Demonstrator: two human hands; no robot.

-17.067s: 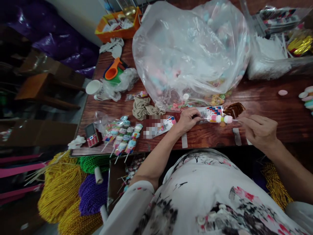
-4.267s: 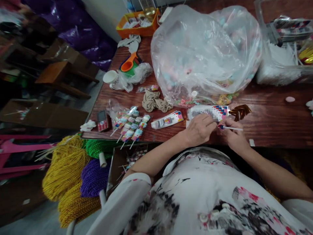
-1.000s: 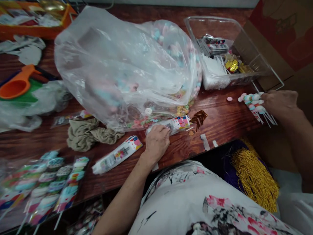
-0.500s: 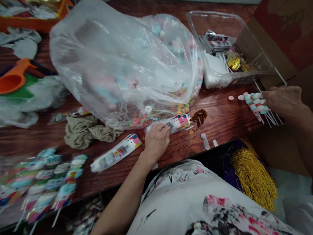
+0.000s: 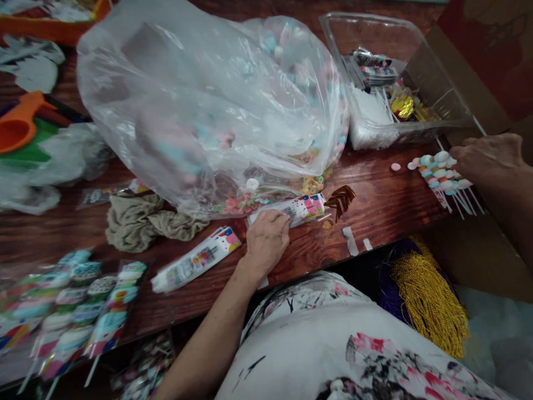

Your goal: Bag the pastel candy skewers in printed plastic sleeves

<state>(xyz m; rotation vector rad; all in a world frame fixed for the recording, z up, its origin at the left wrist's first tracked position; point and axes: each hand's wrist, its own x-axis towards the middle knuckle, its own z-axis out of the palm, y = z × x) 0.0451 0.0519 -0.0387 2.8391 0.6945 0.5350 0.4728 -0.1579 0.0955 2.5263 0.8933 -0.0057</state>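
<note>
My left hand (image 5: 267, 238) is closed over the near end of a stack of printed clear plastic bags (image 5: 310, 206), fingers curled on it. Brown twist ties (image 5: 341, 201) fan out at the stack's far end. At the far right, my right hand (image 5: 491, 161) is closed beside a row of marshmallow skewers (image 5: 442, 173) with white sticks. Its fingertips are hidden, so I cannot make out what it holds. One loose pink marshmallow (image 5: 395, 166) lies left of the skewers. Another pile of printed bags (image 5: 197, 260) lies left of my left hand.
A big clear bag of marshmallows (image 5: 208, 105) fills the table's middle. A clear plastic box (image 5: 412, 130) with sticks and packaging stands behind the skewers. Wrapped marshmallow skewers (image 5: 114, 311) lie front left, near a crumpled cloth (image 5: 137, 222) and orange-handled scissors (image 5: 20, 125).
The view has shifted slightly. My right hand remains closed beside the skewers, slightly farther right and higher in the picture. My left hand stays on the printed bags.
</note>
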